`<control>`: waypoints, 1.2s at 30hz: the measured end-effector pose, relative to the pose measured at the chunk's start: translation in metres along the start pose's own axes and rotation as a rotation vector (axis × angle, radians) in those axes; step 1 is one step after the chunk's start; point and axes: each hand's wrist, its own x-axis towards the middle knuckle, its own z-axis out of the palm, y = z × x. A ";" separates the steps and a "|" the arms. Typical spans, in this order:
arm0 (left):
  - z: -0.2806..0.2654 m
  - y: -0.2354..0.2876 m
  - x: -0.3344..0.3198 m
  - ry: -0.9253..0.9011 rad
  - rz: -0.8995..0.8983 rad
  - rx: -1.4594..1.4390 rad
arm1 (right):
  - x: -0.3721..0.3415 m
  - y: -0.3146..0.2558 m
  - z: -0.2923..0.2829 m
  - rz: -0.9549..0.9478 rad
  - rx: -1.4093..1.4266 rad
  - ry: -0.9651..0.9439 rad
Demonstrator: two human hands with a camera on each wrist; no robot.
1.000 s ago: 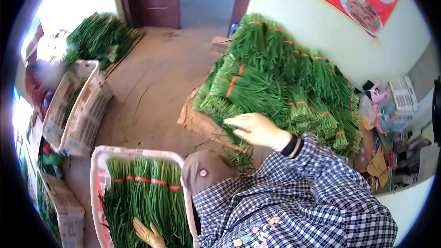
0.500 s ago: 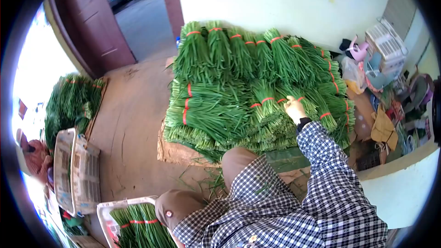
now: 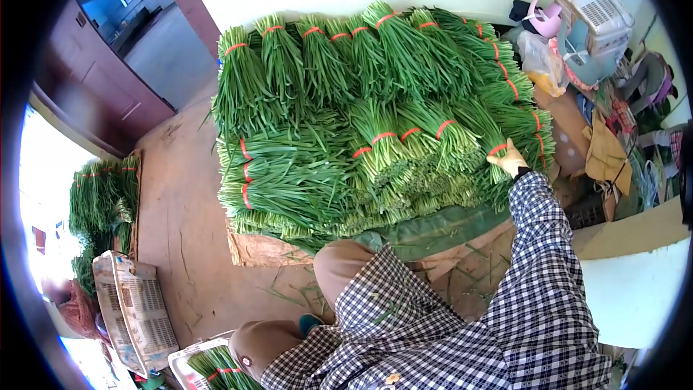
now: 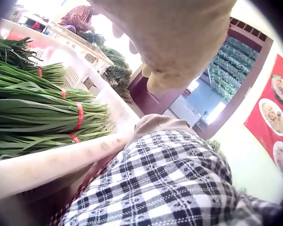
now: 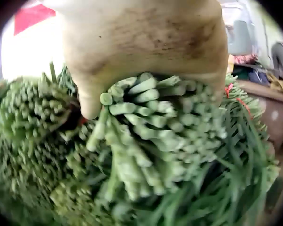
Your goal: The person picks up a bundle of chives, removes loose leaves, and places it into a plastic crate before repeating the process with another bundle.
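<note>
Your right hand is closed around the stem end of a green bundle, its fingers just beside the orange band. From the wrist you see the cut ends packed under your palm, with the glove reaching down both sides of them; the leaves run away from your grip, up and to the left in the head view. The bundle lies on the near right part of the pile.

Just left of your grip is a row of banded stem ends, and further left other bundles lie sideways. Beyond the grip, more bundles lean against the wall. To its right, near your hand, are further banded bundles, then brown cardboard; farther off in that direction sits a white basket. Below and left of the grip, a green sheet shows along the near edge of the pile.

Your left hand is well apart from that grip, fingers loose, nothing seen in it. Near it stands a white crate holding orange-red-banded bundles.
</note>
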 end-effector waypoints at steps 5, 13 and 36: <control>-0.007 0.027 0.042 -0.055 0.154 0.105 | -0.021 -0.027 -0.021 0.123 0.026 -0.117; -0.006 0.025 0.055 0.064 0.192 0.045 | -0.038 0.013 -0.040 -0.112 0.307 -0.199; 0.108 0.197 0.149 -0.958 -0.287 -2.467 | -0.445 -0.213 0.036 -0.403 1.031 -1.551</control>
